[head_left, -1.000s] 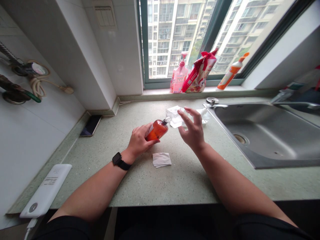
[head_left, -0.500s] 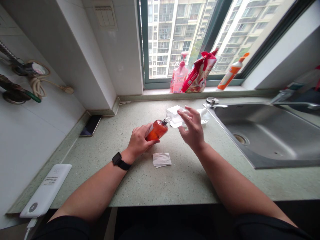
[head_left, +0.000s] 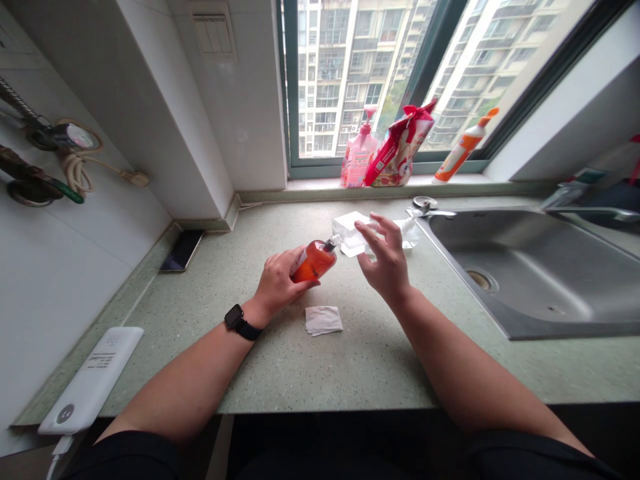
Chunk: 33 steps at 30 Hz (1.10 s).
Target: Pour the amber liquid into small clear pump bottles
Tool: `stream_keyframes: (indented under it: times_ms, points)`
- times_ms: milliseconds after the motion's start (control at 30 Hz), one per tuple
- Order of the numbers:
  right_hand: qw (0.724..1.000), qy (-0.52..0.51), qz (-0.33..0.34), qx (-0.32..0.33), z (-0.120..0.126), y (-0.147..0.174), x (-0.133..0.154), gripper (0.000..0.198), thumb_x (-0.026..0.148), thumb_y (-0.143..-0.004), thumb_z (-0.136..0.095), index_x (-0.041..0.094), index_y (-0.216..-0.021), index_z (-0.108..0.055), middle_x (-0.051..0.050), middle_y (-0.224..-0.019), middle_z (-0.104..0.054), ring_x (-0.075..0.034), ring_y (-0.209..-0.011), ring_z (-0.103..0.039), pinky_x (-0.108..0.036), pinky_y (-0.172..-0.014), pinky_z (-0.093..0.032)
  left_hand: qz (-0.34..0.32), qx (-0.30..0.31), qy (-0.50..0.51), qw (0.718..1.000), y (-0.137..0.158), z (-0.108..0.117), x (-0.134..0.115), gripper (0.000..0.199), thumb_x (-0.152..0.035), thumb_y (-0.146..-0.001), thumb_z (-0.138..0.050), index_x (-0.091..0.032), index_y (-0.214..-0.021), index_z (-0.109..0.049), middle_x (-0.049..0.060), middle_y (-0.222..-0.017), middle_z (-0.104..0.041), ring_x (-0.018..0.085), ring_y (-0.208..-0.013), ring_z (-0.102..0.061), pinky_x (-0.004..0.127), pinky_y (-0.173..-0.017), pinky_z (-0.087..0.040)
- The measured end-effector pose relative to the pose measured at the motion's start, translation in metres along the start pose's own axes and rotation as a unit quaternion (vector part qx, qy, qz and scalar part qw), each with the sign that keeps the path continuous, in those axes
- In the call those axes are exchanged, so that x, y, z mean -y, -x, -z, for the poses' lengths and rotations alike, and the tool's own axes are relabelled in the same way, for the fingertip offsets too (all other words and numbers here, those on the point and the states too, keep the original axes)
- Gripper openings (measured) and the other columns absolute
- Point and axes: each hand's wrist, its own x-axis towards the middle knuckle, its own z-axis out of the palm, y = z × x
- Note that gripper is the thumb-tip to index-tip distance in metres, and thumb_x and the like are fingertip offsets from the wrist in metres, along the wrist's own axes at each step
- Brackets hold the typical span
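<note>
My left hand [head_left: 281, 283] is wrapped round a bottle of orange liquid [head_left: 315, 261], tilted with its uncapped clear neck pointing up and to the right. My right hand [head_left: 386, 261] is raised just right of that neck, fingers apart, and nothing shows in its grasp. Behind the right hand is a clear and white box-like container [head_left: 350, 233], partly covered by the fingers; a white nozzle-like piece [head_left: 413, 223] shows on its far side. Whether the right hand touches the container I cannot tell. A folded white tissue [head_left: 324, 320] lies on the counter nearer to me.
A steel sink [head_left: 540, 267] is set in the speckled counter [head_left: 270, 373] at right. On the left lie a phone [head_left: 182, 251] and a white power bank [head_left: 93, 380] with a cable. A pink pump bottle [head_left: 359, 157], red bag [head_left: 400, 147] and orange-white bottle [head_left: 463, 150] stand along the windowsill.
</note>
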Motion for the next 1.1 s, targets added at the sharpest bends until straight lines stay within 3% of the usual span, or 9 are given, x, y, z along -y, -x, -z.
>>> stream_keyframes:
  times_ms: [433,700,867,1000,1100]
  points:
    - [1.000,0.024,0.014,-0.001,0.0012,-0.0016,0.0008,0.101,-0.008,-0.087,-0.058,0.049,-0.168,-0.039,-0.009,-0.159,-0.049,-0.031,-0.130,-0.067,-0.055,-0.108,-0.065,0.006,0.005,0.003,1.000,-0.0001,0.0015,-0.0023,0.081,-0.063,-0.086,-0.086,-0.025,-0.153,-0.059,0.014,-0.138,-0.076,0.036,-0.123,-0.073,0.055,-0.112,-0.052]
    - [1.000,0.013,0.009,0.008,0.0020,-0.0023,0.0008,0.104,-0.007,-0.088,-0.059,0.054,-0.169,-0.035,-0.006,-0.162,-0.046,-0.032,-0.137,-0.063,-0.056,-0.110,-0.063,0.001,-0.001,0.000,1.000,0.0003,-0.0003,0.0002,0.084,-0.066,-0.085,-0.086,-0.025,-0.153,-0.059,0.015,-0.140,-0.075,0.037,-0.125,-0.073,0.055,-0.111,-0.053]
    - [0.999,0.016,0.020,0.018,0.0034,-0.0038,0.0009,0.101,-0.004,-0.089,-0.062,0.049,-0.170,-0.035,-0.009,-0.161,-0.044,-0.033,-0.134,-0.063,-0.057,-0.110,-0.064,-0.003,0.002,0.006,1.000,0.0004,0.0013,-0.0014,0.082,-0.065,-0.086,-0.086,-0.024,-0.153,-0.059,0.014,-0.139,-0.075,0.036,-0.124,-0.073,0.055,-0.111,-0.052]
    - [0.999,0.005,0.028,0.032,0.0051,-0.0056,0.0001,0.097,0.004,-0.090,-0.069,0.046,-0.171,-0.034,-0.011,-0.164,-0.041,-0.037,-0.139,-0.060,-0.061,-0.111,-0.062,0.002,0.008,0.007,1.000,-0.0001,0.0021,-0.0024,0.082,-0.065,-0.087,-0.086,-0.024,-0.152,-0.059,0.014,-0.140,-0.074,0.035,-0.125,-0.072,0.054,-0.111,-0.052]
    - [0.999,-0.007,0.030,0.041,0.0064,-0.0064,-0.0006,0.095,0.019,-0.092,-0.079,0.044,-0.172,-0.033,-0.012,-0.166,-0.039,-0.040,-0.141,-0.058,-0.064,-0.112,-0.061,0.005,0.010,0.001,1.000,-0.0005,0.0018,-0.0024,0.082,-0.065,-0.087,-0.085,-0.024,-0.152,-0.059,0.014,-0.140,-0.074,0.035,-0.125,-0.072,0.053,-0.111,-0.052]
